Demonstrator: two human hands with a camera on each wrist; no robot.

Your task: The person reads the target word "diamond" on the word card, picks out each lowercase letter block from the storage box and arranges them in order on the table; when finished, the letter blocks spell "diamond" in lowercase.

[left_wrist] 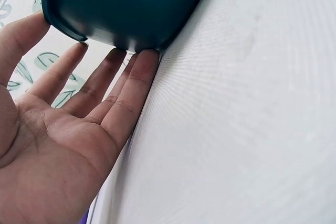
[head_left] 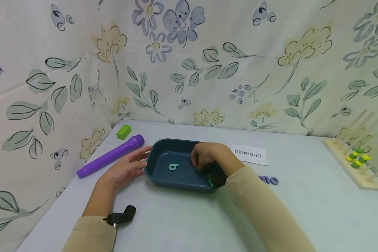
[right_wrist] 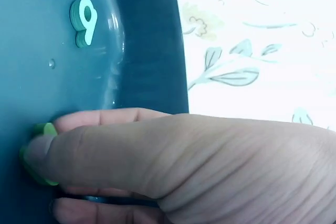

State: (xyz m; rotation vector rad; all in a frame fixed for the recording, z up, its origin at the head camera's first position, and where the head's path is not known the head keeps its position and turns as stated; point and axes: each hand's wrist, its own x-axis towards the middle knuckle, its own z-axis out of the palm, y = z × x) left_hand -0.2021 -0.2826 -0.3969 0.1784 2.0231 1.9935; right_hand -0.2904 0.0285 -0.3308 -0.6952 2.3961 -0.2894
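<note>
A dark teal tray (head_left: 179, 184) sits on the table with a small mint-green letter (head_left: 173, 167) lying flat inside, also visible in the right wrist view. My right hand (head_left: 209, 154) reaches into the tray's right half. Between thumb and fingers it pinches a green letter (right_wrist: 48, 128), mostly covered by the thumb, so its shape cannot be read. Another bit of mint green (head_left: 210, 183) shows by the tray's front right corner, partly behind the wrist. With fairly straight fingers, my left hand (head_left: 126, 169) touches the tray's left outer wall.
A white card (head_left: 249, 155) printed "diamond" lies behind the right forearm. Purple letters (head_left: 274, 181), partly covered by the sleeve, lie right of the tray. Leftward are a purple tube (head_left: 110, 156) and a green block (head_left: 124, 132). A wooden peg stand with beads (head_left: 352, 164) is far right.
</note>
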